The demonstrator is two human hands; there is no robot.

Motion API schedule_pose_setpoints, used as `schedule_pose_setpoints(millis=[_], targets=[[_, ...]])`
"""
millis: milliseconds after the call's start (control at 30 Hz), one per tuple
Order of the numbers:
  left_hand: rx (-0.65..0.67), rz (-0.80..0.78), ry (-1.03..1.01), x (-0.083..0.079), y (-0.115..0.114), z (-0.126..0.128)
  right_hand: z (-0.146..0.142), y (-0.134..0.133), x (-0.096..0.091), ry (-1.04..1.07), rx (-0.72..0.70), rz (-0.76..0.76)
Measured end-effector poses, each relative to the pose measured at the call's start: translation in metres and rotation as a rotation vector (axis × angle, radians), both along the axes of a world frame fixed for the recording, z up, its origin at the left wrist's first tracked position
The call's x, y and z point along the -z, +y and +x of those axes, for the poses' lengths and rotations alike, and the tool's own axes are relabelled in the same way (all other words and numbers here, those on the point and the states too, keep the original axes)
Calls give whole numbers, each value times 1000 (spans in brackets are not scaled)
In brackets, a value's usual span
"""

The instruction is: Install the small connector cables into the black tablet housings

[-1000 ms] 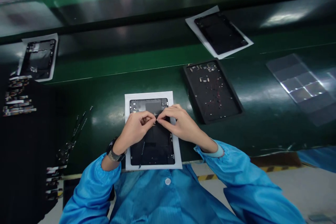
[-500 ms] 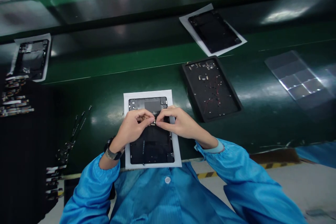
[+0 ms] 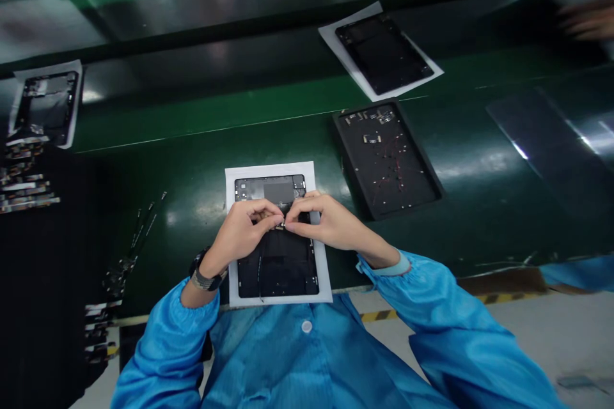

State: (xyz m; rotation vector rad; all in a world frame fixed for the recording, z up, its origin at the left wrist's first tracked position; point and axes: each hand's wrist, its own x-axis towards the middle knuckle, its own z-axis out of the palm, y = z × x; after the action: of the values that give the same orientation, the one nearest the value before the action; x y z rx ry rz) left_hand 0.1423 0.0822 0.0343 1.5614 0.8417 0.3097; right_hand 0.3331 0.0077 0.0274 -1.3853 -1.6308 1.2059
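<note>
Glossy green workbench (image 3: 201, 160), overhead light glare (image 3: 520, 152); grey floor (image 3: 527, 332), yellow-black hazard stripe (image 3: 378, 316).

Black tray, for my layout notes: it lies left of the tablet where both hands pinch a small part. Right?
No. The head view shows the black tray right of the tablet where the left hand and right hand pinch a small part.

electronics factory line | green conveyor belt (image 3: 201, 121) | opened tablets (image 3: 381, 54)

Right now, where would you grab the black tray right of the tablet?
I'd take it by its raised rim on both long sides, from above, kept level: the tray lies flat on the table with small parts inside.
</note>
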Motion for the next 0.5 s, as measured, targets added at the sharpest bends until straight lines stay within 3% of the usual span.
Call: schedule_pose_setpoints(millis=[500], targets=[[-21, 65, 41, 2, -3, 1, -3, 0, 1, -24, 61, -76]])
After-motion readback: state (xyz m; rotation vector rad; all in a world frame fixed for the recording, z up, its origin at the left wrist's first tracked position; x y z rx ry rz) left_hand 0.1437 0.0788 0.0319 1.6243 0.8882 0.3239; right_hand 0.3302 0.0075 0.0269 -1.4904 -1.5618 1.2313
